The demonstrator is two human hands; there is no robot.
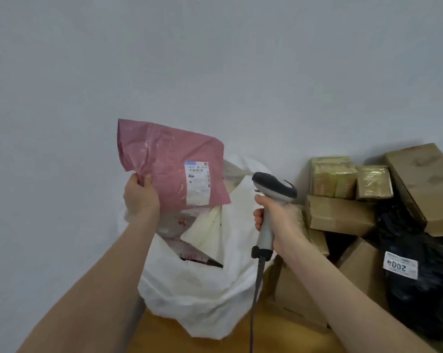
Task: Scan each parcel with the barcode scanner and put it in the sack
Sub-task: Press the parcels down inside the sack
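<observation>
Parcel [164,159]: a pink plastic mailer, judged light, soft and slippery, best gripped at a gathered corner. Left hand [140,194] pinches its lower left corner, holding it above the sack [202,289], label [197,183] facing the scanner [272,200], which the right hand [279,222] grips by the handle. White sack stands open, holding several parcels. Boxes [340,215] are piled just beside it.

Left grip [140,193] raised, pinching pink parcel [169,159], right grip [279,220] curled round scanner [274,187] handle, forearms extended
</observation>
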